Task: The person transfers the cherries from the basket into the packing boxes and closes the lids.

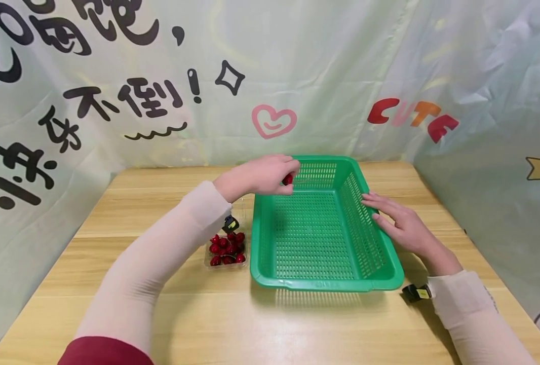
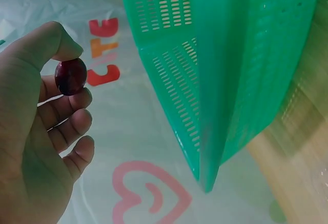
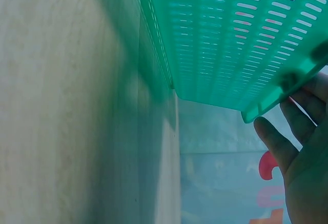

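My left hand [image 1: 270,175] pinches one dark red cherry [image 2: 70,77] between thumb and index finger, above the left back part of a green plastic basket [image 1: 326,285]. The other fingers of that hand are loosely bent in the left wrist view. My right hand [image 1: 404,228] rests at the basket's right rim, its fairly straight fingers lying over the edge and the thumb on the outer side. Left of the basket stands a clear plastic box [image 1: 207,261] with several red cherries [image 1: 227,248] in it, partly hidden behind my left forearm.
Everything stands on a light wooden table [image 1: 197,319]. A pale printed cloth [image 1: 324,66] hangs behind and at both sides. Small black wrist cameras sit under my left cuff, near the cherry box, and under my right cuff, close to the table.
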Demonstrator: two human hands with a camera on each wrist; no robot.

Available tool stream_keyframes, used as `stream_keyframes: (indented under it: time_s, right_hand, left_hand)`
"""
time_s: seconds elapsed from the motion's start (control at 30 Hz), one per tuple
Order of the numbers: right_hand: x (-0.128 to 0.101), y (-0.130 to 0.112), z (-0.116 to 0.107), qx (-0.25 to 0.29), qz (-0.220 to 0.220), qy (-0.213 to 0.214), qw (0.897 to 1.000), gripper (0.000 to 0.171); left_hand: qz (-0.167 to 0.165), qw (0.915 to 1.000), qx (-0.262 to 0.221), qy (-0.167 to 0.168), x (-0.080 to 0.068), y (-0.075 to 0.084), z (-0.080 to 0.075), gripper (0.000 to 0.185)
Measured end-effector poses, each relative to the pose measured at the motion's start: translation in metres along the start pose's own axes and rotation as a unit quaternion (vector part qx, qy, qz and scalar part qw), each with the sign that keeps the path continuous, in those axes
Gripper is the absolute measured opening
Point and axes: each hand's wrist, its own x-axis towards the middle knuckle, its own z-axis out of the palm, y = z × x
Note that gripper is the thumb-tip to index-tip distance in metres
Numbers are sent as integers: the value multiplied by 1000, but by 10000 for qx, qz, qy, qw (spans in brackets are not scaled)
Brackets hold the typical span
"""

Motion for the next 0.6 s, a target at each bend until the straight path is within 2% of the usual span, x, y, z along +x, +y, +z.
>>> stream_keyframes:
  time_s: [0.27,0.6]
  right_hand:
    - [-1,-1,-1,-68,12,-25,10000,44]
    - [0,-1,-2,-85,32,-47,9999,44]
  left_hand:
    - [125,9983,-208,522,-23,-8,-7,15]
    - [266,9942,-130,1038,-58,-20,-8,12]
